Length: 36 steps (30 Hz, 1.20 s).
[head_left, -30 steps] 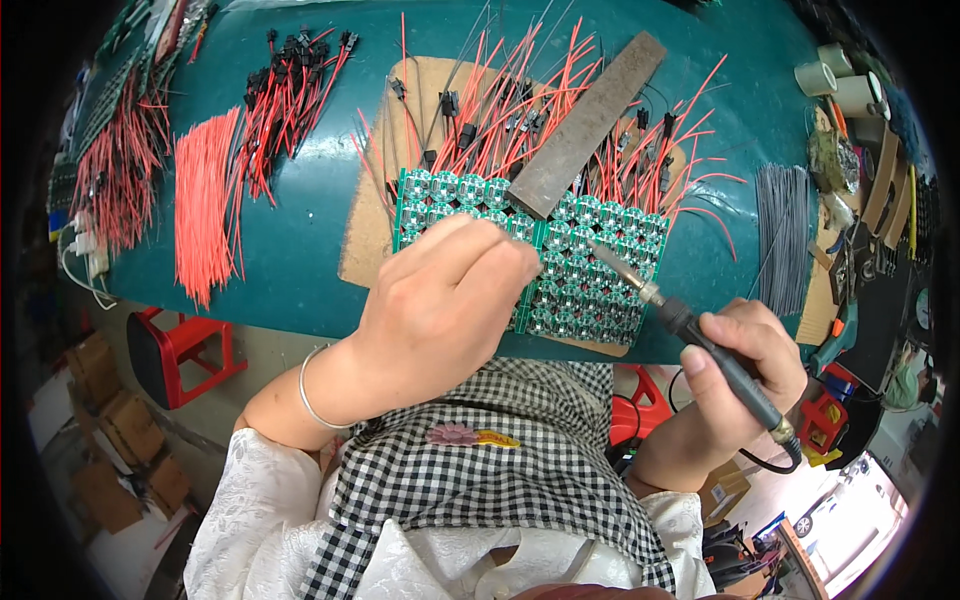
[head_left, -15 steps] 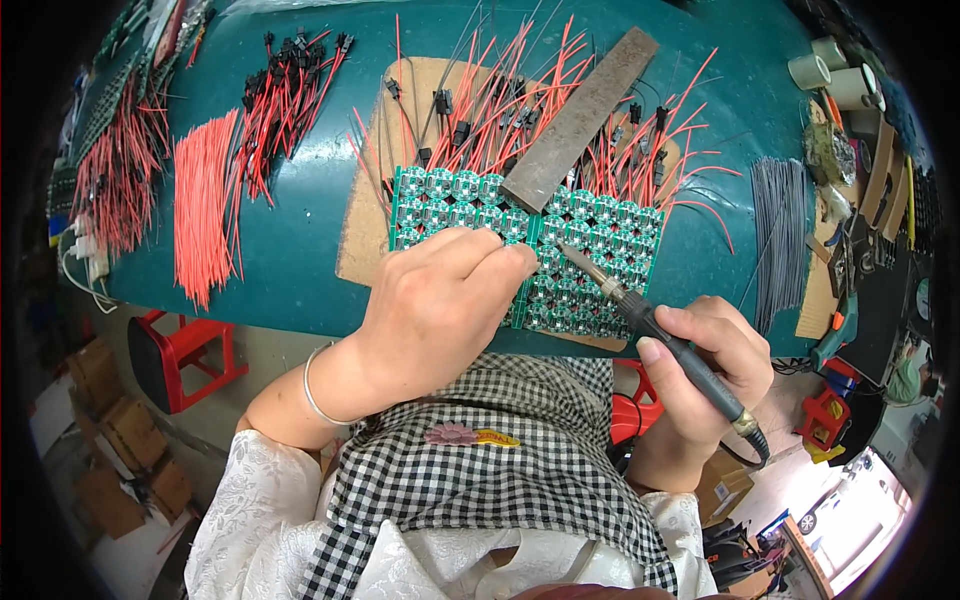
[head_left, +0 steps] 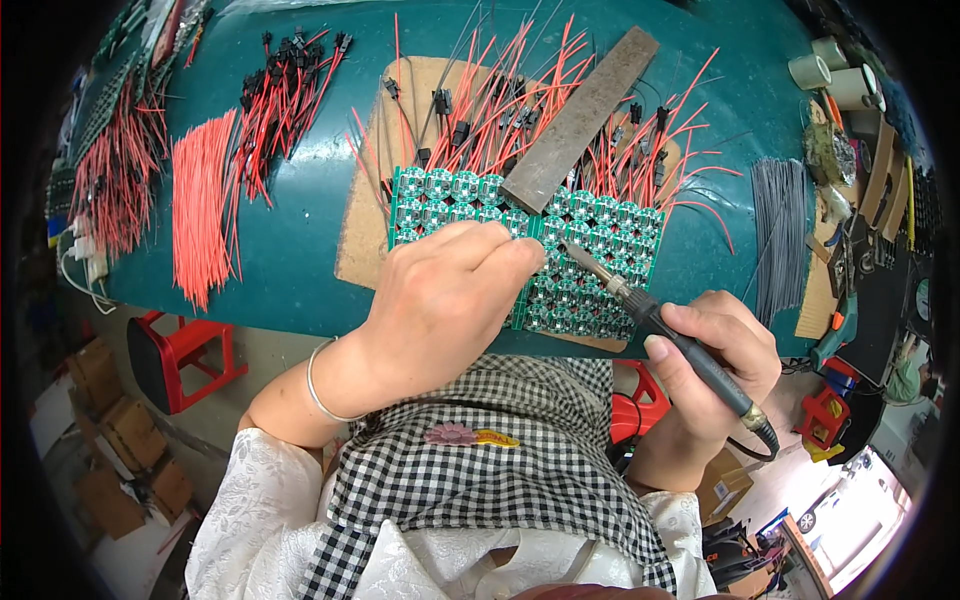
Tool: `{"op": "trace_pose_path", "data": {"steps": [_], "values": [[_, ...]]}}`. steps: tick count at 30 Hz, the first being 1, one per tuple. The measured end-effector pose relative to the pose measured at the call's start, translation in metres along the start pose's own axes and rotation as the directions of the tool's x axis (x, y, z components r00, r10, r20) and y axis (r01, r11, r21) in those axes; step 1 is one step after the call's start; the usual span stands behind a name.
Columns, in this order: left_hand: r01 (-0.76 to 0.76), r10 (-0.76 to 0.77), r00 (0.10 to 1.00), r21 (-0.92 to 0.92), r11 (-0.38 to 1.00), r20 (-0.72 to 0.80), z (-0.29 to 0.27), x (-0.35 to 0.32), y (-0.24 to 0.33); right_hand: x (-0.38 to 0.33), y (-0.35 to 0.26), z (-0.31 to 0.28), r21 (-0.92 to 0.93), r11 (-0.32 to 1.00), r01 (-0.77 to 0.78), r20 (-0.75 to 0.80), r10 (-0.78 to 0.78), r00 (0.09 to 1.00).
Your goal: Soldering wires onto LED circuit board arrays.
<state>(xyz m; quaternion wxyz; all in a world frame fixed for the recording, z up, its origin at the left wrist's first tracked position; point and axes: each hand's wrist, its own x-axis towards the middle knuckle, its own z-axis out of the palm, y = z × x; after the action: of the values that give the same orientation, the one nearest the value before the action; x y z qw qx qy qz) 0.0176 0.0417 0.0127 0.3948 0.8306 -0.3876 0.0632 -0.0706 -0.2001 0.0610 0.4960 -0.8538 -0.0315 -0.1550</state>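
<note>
A panel of small green circuit boards lies on a brown board, with red and black wires and black plugs spreading from its far side. A flat metal bar rests slantwise across its far edge. My right hand grips a soldering iron by its dark handle; the tip points down at the middle of the panel. My left hand is closed over the panel's left half, thumb and fingers pinched together close to the tip. What the pinch holds is hidden.
To the left lie a bundle of red wires and a cluster of black-plugged wires. Grey wires lie at the right, near pliers and white spools. A red stool stands below the table's left edge.
My right hand and the soldering iron have shifted slightly right. My left hand has edged a little to the right, still pinched. The panel and metal bar are where they were.
</note>
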Motion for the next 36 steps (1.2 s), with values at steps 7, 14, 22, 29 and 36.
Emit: {"op": "trace_pose_path", "data": {"steps": [7, 14, 22, 29, 36], "values": [[0.017, -0.017, 1.0, 0.01, 1.0, -0.008, 0.004, 0.002, 0.001, 0.008, -0.007, -0.003, -0.013, 1.0, 0.026, 0.077, -0.025, 0.997], [0.069, -0.071, 0.997, -0.048, 0.996, -0.034, -0.01, 0.0, 0.013, -0.007, 0.001, -0.014, 0.056, 0.998, 0.037, -0.016, -0.037, 0.999], [0.031, -0.029, 0.997, -0.026, 0.999, 0.066, -0.012, -0.016, 0.011, -0.024, -0.004, -0.008, 0.065, 0.998, -0.012, -0.009, 0.012, 1.0], [0.006, -0.006, 0.999, 0.001, 1.0, 0.042, -0.005, -0.017, 0.009, -0.023, -0.006, 0.0, 0.008, 1.0, -0.01, 0.025, 0.01, 1.0], [0.003, -0.003, 0.999, 0.007, 1.0, 0.036, -0.005, -0.016, 0.01, -0.02, -0.009, 0.0, 0.01, 0.999, 0.031, 0.04, -0.032, 0.999]]}}
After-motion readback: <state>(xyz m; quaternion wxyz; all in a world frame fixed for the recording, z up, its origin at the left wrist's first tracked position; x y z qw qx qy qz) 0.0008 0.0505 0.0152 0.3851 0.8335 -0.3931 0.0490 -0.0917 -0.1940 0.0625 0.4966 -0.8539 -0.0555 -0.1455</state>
